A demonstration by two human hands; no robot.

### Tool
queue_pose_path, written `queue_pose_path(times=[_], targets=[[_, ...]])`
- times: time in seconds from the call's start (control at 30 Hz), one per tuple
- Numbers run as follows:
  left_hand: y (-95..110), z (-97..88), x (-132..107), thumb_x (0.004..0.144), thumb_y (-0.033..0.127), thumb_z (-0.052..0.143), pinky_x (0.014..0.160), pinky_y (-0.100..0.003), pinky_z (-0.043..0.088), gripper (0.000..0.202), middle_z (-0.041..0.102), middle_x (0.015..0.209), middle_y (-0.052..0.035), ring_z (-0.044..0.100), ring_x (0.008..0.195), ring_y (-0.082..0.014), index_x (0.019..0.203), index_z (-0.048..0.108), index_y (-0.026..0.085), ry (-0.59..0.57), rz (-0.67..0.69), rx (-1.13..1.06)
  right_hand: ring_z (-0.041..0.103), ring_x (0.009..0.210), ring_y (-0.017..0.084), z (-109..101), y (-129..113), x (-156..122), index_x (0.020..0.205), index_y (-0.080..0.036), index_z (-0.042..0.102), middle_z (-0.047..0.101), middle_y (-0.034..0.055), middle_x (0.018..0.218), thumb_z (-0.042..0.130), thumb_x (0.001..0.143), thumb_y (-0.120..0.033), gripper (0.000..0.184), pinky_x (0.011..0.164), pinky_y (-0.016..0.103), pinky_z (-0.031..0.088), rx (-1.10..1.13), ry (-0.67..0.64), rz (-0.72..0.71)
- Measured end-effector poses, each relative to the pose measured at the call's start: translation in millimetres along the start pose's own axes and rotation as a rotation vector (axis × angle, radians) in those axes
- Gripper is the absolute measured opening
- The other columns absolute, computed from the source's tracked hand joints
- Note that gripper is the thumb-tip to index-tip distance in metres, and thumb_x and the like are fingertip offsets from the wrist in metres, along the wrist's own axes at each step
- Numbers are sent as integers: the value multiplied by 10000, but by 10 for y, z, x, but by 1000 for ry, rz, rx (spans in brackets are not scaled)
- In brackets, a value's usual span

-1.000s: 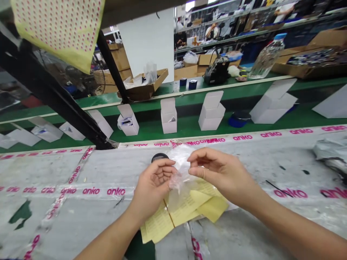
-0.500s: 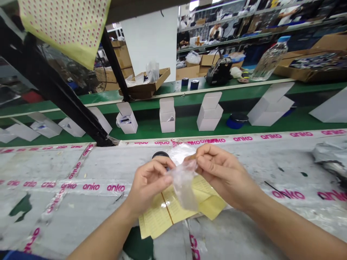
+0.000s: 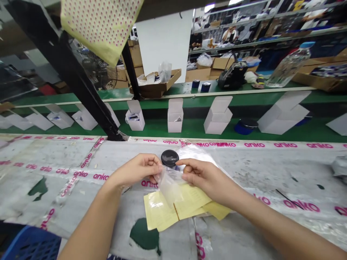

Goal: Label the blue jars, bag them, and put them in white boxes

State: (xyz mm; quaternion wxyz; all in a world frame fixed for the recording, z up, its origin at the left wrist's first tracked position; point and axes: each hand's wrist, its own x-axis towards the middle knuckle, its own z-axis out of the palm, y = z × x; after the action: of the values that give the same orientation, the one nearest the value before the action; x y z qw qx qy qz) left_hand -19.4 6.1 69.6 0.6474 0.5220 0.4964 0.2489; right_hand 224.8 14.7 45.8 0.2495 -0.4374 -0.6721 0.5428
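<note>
Now that both forearms have dropped lower and the hands have eased apart, the black lid (image 3: pixel 170 158) stands clear just behind them instead of half hidden. The left hand (image 3: pixel 134 169) has its fingers curled inward, with the thumb and fingertips pinching one edge of the clear bag (image 3: pixel 169 186). The right hand (image 3: pixel 204 177) pinches the other edge between thumb and bent forefinger, its remaining fingers loosely folded. Neither hand is spread, and they do not touch each other. The bag hangs between them, gathered at the top and sagging just above the yellow papers (image 3: pixel 162 211), which lie on the bench beneath its lower end. A looser sheet of the same clear plastic (image 3: pixel 199 153) spreads to the right of the lid; whether it belongs to the bag, I cannot tell.

Pink "anko" tape (image 3: pixel 261 145) runs along the bench's far edge. A blue crate (image 3: pixel 32 243) shows at the near left corner. Beyond the bench, white cartons (image 3: pixel 175 121) stand open on a green shelf beside a blue tin (image 3: pixel 245 126). Farther off are a cardboard tray (image 3: pixel 159 86), a water bottle (image 3: pixel 290 68) and crowded shelves.
</note>
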Motion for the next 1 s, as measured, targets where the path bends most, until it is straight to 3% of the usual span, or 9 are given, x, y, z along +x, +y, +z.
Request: queue_pose_path(times=[0.1,0.2,0.43,0.57,0.63,0.7,0.8,0.9,1.0], targets=[[-99,10,105,768,458,787,611,-244,517,349,633,676,2,617,614,-120,818,610,161,121,71,4,623,761,213,20,24,65,971,-218,716,701,35,843,556,891,-281,190,691,346,447,-241,79,-47],[-212,54,233,790,467,744,570,-235,508,341,606,695,10,593,583,-111,846,592,167,233,187,24,649,767,212,25,58,150,835,-216,670,721,28,837,535,898,-273,160,687,328,453,-322,174,-102],[-398,162,510,929,292,496,505,-249,439,130,511,586,52,484,452,-120,827,493,211,523,272,212,662,746,193,75,128,510,876,-195,629,717,29,807,505,901,-127,144,665,278,440,-570,239,-90],[-405,166,505,820,67,548,799,-343,502,146,593,783,-14,611,781,-191,774,546,205,621,321,365,666,753,252,44,86,595,760,-168,655,707,92,760,528,828,-26,203,658,315,422,-693,162,-76],[-386,128,449,751,-1,582,957,-411,468,206,622,935,-49,612,984,-238,805,599,197,636,339,408,675,836,286,0,50,545,838,-147,693,726,143,897,546,806,-5,207,696,340,442,-751,155,-82],[-364,70,387,733,-8,619,1008,-443,462,290,640,1083,-77,606,1094,-262,939,651,193,617,348,413,672,967,298,-36,25,473,1094,-144,691,706,168,1141,581,817,-25,321,781,366,480,-740,148,-124],[-338,2,332,704,56,757,1056,-448,476,627,620,1317,-116,590,1238,-282,1287,593,222,321,367,271,653,1107,284,-23,24,418,1363,-199,569,648,130,1340,701,812,-115,574,911,397,507,-563,54,-227],[-312,-16,311,637,129,868,1116,-456,440,872,572,1431,-138,567,1305,-301,1417,492,240,99,369,42,659,1118,279,63,19,461,1331,-211,588,685,103,1291,780,766,-157,599,947,411,513,-349,19,-236],[-258,-35,264,705,200,862,991,-402,528,818,641,1331,-111,666,1142,-247,1417,464,266,122,271,-174,692,1015,264,143,-56,514,1259,-188,600,722,119,1158,723,863,-318,435,857,402,546,-106,93,-152]])
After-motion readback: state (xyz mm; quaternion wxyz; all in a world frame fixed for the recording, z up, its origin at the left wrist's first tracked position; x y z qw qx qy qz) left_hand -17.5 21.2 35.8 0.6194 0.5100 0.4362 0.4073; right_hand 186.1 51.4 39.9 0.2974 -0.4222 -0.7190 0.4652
